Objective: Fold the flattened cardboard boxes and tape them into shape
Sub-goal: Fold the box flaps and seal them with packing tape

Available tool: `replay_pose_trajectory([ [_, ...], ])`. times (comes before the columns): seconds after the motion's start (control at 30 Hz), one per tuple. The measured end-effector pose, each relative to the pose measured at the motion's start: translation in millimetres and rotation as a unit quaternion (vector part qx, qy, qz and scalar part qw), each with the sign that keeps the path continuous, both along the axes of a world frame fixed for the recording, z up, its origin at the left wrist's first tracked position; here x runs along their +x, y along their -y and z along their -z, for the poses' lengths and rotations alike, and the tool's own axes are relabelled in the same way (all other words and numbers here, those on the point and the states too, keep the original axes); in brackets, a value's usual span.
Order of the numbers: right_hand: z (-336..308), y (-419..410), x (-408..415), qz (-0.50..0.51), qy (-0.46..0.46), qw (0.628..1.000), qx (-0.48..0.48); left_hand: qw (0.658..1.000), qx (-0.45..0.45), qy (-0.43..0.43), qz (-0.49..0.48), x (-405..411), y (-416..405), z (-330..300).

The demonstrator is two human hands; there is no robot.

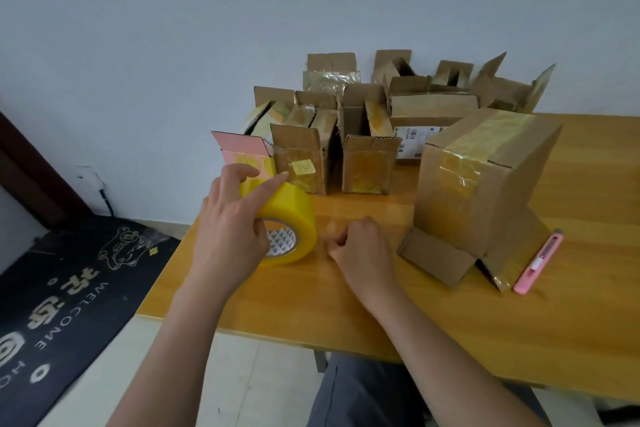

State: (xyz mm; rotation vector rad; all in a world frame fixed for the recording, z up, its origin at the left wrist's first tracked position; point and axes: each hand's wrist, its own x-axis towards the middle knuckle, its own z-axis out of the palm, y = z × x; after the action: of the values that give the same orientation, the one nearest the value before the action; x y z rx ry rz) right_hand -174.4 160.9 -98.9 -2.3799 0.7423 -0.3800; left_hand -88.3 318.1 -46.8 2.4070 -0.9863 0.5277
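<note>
A yellow tape roll (pixel 294 215) stands on edge on the wooden table (pixel 519 329). My left hand (pixel 230 218) grips the roll from the left, thumb at the core and index finger stretched over the top. My right hand (pixel 362 246) is just right of the roll, its fingers curled and pinching what looks like the clear tape end. A large taped cardboard box (pixel 485 184) sits tilted at the right, its lower flaps (pixel 436 260) splayed on the table.
Several folded, taped boxes (pixel 367 163) stand in rows behind the roll, one with a pink flap (pixel 239 149). A pink utility knife (pixel 538 262) lies right of the large box. The table's left edge drops to a dark welcome mat (pixel 69 295).
</note>
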Motion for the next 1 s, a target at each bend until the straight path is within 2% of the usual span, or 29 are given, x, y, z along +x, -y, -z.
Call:
replay_pose_trajectory([
  [0.07,-0.6,3.1,-0.7,0.025,0.015,1.000,-0.012,1.000,0.005,-0.004,-0.002,-2.4,0.1,-0.6],
  [0.13,1.0,9.0,0.0,0.031,0.018,0.999,0.015,1.000,0.006,-0.016,0.003,-5.2,-1.8,-1.9],
  [0.27,-2.7,4.9,-1.7,-0.024,0.066,0.997,0.028,0.999,0.017,-0.046,0.012,-12.9,0.0,-12.3],
  [0.4,-28.7,5.8,-23.1,-0.032,0.159,0.986,-0.045,0.995,-0.085,0.013,0.056,-29.3,11.7,-26.9],
  [0.47,-46.9,15.0,-40.9,-0.007,0.285,0.948,-0.143,0.985,-0.139,0.039,0.090,-40.9,29.0,-32.9],
  [0.53,-61.1,33.2,-60.3,0.037,0.404,0.887,-0.219,0.976,-0.169,0.048,0.129,-51.9,55.1,-33.3],
  [0.6,-72.7,59.6,-78.7,0.091,0.449,0.850,-0.259,0.971,-0.181,0.009,0.156,-63.4,84.6,-28.8],
  [0.63,-77.5,74.1,-86.8,0.114,0.450,0.845,-0.266,0.970,-0.185,-0.025,0.158,-71.0,98.6,-26.8],
  [0.7,-82.6,104.0,-100.4,0.136,0.421,0.864,-0.242,0.962,-0.204,-0.104,0.146,-88.7,123.8,-25.1],
  [0.77,-83.4,131.4,-108.3,0.119,0.351,0.908,-0.196,0.949,-0.230,-0.167,0.136,-103.8,145.0,-24.2],
  [0.87,-74.2,164.8,-112.4,0.061,0.225,0.960,-0.156,0.950,-0.226,-0.185,0.114,-120.0,167.5,-20.9],
  [0.93,-65.9,172.9,-112.2,0.048,0.203,0.969,-0.132,0.954,-0.217,-0.180,0.098,-125.9,177.1,-19.2],
  [1.0,-60.2,169.6,-111.0,0.041,0.219,0.966,-0.134,0.953,-0.227,-0.175,0.094,-126.1,183.2,-21.1],
])
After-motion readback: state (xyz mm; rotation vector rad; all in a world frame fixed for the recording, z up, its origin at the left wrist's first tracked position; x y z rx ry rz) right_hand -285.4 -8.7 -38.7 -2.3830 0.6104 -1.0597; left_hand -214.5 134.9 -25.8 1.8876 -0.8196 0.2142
